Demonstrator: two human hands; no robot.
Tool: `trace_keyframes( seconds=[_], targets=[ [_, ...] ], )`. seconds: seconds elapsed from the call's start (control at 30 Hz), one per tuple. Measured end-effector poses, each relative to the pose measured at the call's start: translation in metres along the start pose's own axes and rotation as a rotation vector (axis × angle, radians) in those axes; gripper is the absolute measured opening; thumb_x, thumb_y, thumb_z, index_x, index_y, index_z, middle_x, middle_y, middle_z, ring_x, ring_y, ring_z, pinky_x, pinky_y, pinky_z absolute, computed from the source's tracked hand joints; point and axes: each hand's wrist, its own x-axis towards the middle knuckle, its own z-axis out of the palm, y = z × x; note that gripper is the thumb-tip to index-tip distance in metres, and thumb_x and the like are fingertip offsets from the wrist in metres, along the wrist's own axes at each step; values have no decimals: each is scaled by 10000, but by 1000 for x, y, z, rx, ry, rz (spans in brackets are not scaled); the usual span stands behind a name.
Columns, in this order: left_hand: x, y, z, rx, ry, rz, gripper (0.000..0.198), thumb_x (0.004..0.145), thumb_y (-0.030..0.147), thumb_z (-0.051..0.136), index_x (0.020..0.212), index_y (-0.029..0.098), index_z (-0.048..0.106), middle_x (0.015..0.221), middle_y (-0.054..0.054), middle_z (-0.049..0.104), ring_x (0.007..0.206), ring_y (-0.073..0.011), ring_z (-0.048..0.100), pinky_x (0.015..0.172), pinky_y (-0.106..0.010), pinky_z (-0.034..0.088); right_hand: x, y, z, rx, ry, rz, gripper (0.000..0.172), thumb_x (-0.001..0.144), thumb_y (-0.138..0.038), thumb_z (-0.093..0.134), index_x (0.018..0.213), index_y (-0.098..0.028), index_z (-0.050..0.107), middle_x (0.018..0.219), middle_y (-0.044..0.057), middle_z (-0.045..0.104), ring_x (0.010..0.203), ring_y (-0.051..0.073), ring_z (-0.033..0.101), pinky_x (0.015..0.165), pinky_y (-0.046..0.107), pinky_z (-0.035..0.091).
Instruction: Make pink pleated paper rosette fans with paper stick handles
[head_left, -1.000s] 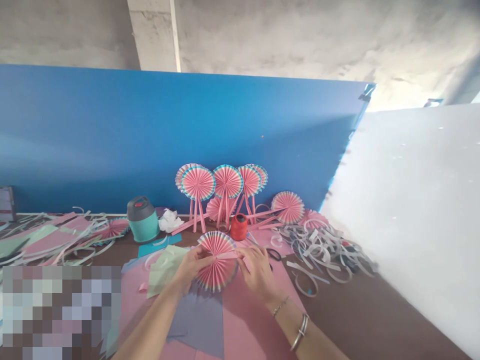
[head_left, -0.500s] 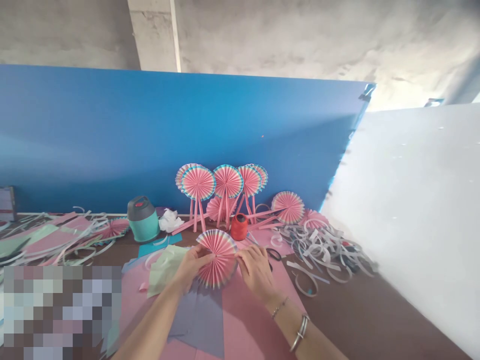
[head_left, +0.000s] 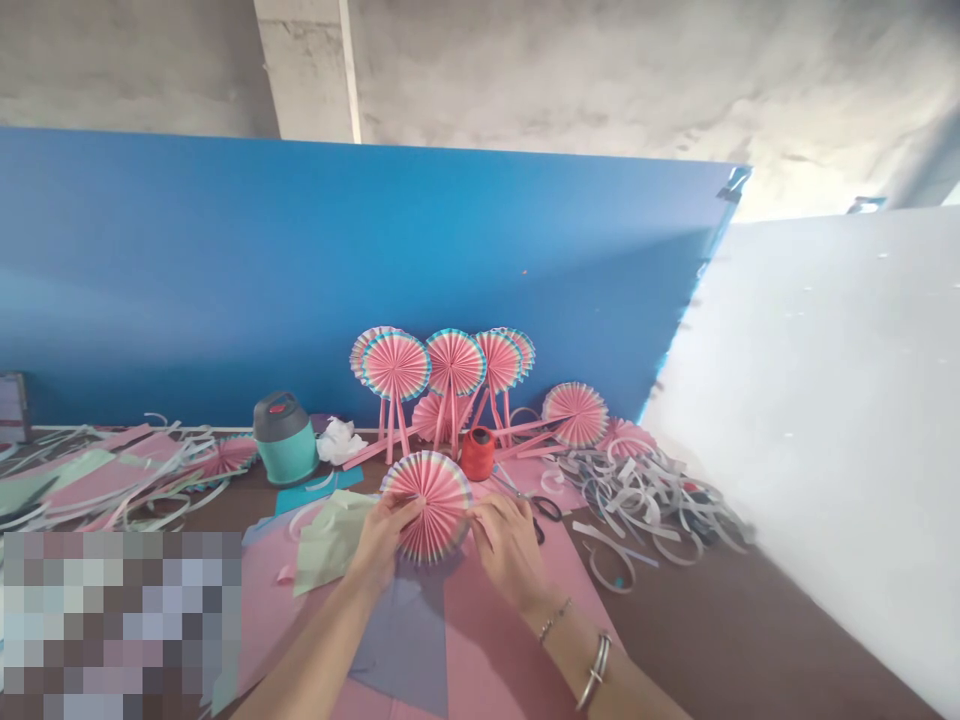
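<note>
- In the head view, the brown surface (head_left: 675,630) ends at the back against a blue panel (head_left: 375,260), and on the right side against a white panel (head_left: 825,430).
- The widest room for moving is to the right of the pink paper (head_left: 510,640), in front of a pile of pale paper strips (head_left: 637,500).
- At the far side the room is more narrow, because a red spool (head_left: 477,457) stands just behind the held paper fan (head_left: 435,525).
- This fan is in the middle, between the two hands, above the pink paper and one grey-purple paper (head_left: 409,635).
- The left hand (head_left: 379,535) comes from the lower left and pinches the fan near its centre, with the thumb in front.
- The right hand (head_left: 506,540) is bent at the wrist, its thumb and fingers close together at the fan's right rim; I cannot tell if they pinch it.
- I count five standing fans (head_left: 396,366), some partly covering others, and four lower fans (head_left: 575,415) around them and at left.
- There is one pair of scissors (head_left: 548,508), one teal container (head_left: 291,450) and one crumpled white tissue (head_left: 341,440).
</note>
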Motion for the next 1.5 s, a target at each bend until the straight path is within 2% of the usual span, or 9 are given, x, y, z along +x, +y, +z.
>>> trace_keyframes(
  seconds=[0.27,0.47,0.63,0.87,1.0,1.23,1.5],
  targets=[
    [-1,4,-2,15,-9,-24,454,524,298,835,873,169,574,723,-20,696,656,-166,671,611,-249,502,0,3,-1,-6,25,6,195,880,-95,412,806,-191,563,814,17,614,789,167,535,741,313,292],
    [-1,4,0,19,-25,-30,472,507,295,846,865,166,567,723,-13,689,656,-151,660,634,-249,499,1,2,-1,-55,-30,9,113,802,-99,509,775,-193,566,810,25,579,802,186,505,730,321,289],
    [-1,4,0,53,-39,-20,444,499,302,848,828,153,590,738,-23,692,664,-138,645,649,-237,481,1,2,0,-107,-11,3,88,749,-109,581,766,-195,579,819,26,550,822,194,475,749,324,302],
    [-2,1,2,98,-53,-10,415,494,299,845,801,148,611,721,-12,677,672,-136,631,672,-242,467,2,0,0,-109,-25,1,74,743,-129,609,732,-197,584,976,53,545,905,219,457,782,352,311],
    [-4,1,4,131,-74,-19,410,495,313,839,795,146,614,711,-17,677,665,-143,629,666,-250,462,2,1,1,-108,-20,-30,103,718,-94,600,715,-191,566,992,51,546,910,216,448,797,357,310],
    [-4,-2,4,163,-91,8,403,546,316,814,839,142,600,770,-46,681,701,-164,639,686,-277,470,1,-1,-1,-87,-61,-60,96,709,-96,584,701,-181,539,983,53,537,924,213,451,789,354,306],
    [-4,-4,2,104,-143,-62,386,578,323,799,832,179,546,687,8,659,638,-141,637,644,-249,460,2,-4,-3,-95,-75,-52,99,689,-102,590,693,-180,528,1010,59,533,924,214,448,782,350,311]
  ],
)
